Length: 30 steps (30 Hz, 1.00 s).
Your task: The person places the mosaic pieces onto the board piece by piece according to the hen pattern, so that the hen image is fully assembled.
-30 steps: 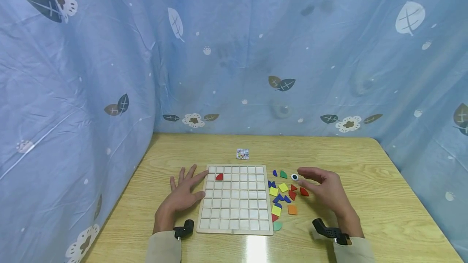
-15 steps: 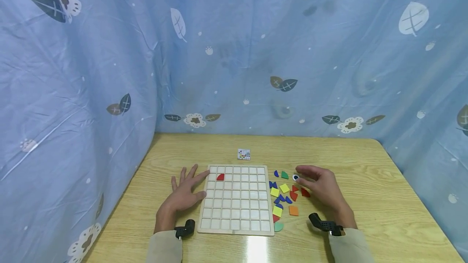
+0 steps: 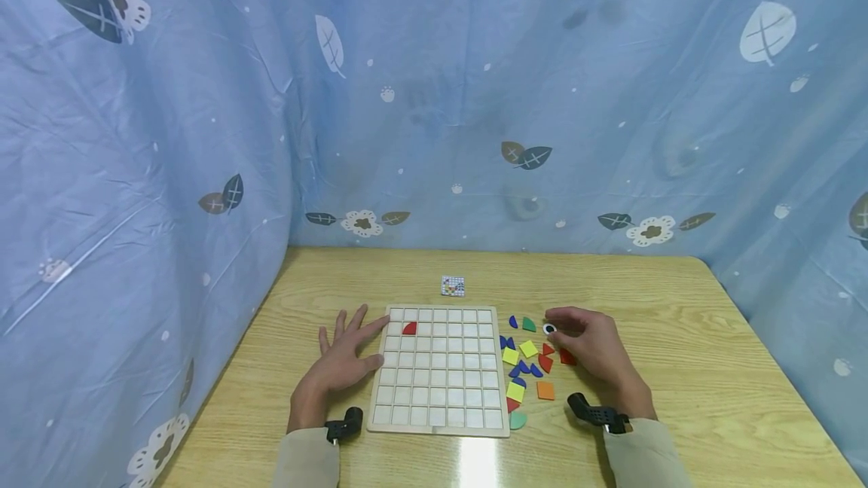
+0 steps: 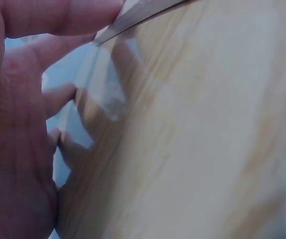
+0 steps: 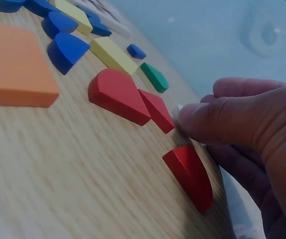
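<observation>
In the head view my left hand (image 3: 342,358) rests with spread fingers at the left edge of a wooden grid board (image 3: 437,431). Its thumb and forefinger touch the frame; close up, the fingertips (image 4: 110,17) meet the board's edge. A red quarter-round piece (image 3: 410,328) sits in one upper-left cell. My right hand (image 3: 591,341) is over the loose pieces, thumb and forefinger parted around a white disc with a black centre (image 3: 549,329). The thumb tip is right at the disc's edge. Close beneath that hand lies another red quarter-round piece (image 5: 190,177).
Loose pieces lie right of the board: yellow squares (image 3: 528,349), an orange square (image 3: 545,391), red pieces (image 5: 119,94), blue ones (image 5: 68,52) and a green quarter-round (image 5: 154,77). A small printed pattern card (image 3: 453,286) lies behind the board. A blue curtain (image 3: 434,134) hangs beyond the table.
My right hand has moved slightly left, its thumb and forefinger coming in around the white disc. The left hand stays put at the board, and the whole head view has shifted slightly.
</observation>
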Motion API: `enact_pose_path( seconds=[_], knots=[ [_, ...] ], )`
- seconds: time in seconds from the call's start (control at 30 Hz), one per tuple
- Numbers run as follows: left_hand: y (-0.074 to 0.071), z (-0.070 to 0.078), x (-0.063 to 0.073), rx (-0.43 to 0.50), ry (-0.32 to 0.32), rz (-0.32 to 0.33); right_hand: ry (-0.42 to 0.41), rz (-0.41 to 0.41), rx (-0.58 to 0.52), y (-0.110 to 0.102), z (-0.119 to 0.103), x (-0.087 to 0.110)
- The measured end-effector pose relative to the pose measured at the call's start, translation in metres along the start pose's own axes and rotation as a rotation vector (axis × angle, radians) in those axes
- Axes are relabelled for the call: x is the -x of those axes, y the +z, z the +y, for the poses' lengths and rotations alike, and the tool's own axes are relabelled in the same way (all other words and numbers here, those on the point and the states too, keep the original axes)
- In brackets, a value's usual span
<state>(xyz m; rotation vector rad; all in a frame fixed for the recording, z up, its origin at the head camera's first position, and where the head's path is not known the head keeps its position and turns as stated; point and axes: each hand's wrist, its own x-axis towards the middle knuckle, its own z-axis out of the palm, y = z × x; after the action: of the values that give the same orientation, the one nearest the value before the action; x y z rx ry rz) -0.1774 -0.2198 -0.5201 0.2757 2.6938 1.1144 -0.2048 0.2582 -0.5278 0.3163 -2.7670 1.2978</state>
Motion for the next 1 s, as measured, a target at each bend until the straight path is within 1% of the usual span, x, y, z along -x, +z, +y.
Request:
enact_pose_path(
  seconds=[0.2,0.37,0.47,0.57,0.67,0.8,0.93,1.0],
  knots=[
    [0.001,0.000,0.000,-0.009,0.000,-0.002,0.008,0.011,0.032,0.001,0.000,-0.001],
    [0.000,0.000,-0.001,-0.008,0.008,0.002,0.005,0.033,0.027,0.002,-0.001,0.000],
    [0.000,0.001,-0.001,-0.007,0.005,0.001,0.014,0.036,0.004,0.002,-0.007,0.001],
    [-0.001,0.001,0.000,-0.011,0.001,-0.002,0.004,0.031,-0.025,0.003,-0.020,0.001],
    [-0.001,0.001,0.000,-0.008,0.001,-0.001,-0.042,0.030,-0.038,0.007,-0.037,-0.002],
    [-0.002,0.000,0.001,-0.001,0.004,0.001,-0.118,0.015,-0.051,0.018,-0.056,-0.008],
    [-0.002,0.000,0.001,-0.002,0.006,0.000,-0.184,-0.034,-0.088,0.032,-0.073,-0.014],
    [-0.001,0.000,0.001,-0.002,0.006,-0.001,-0.200,-0.062,-0.106,0.038,-0.082,-0.016]
  ],
)
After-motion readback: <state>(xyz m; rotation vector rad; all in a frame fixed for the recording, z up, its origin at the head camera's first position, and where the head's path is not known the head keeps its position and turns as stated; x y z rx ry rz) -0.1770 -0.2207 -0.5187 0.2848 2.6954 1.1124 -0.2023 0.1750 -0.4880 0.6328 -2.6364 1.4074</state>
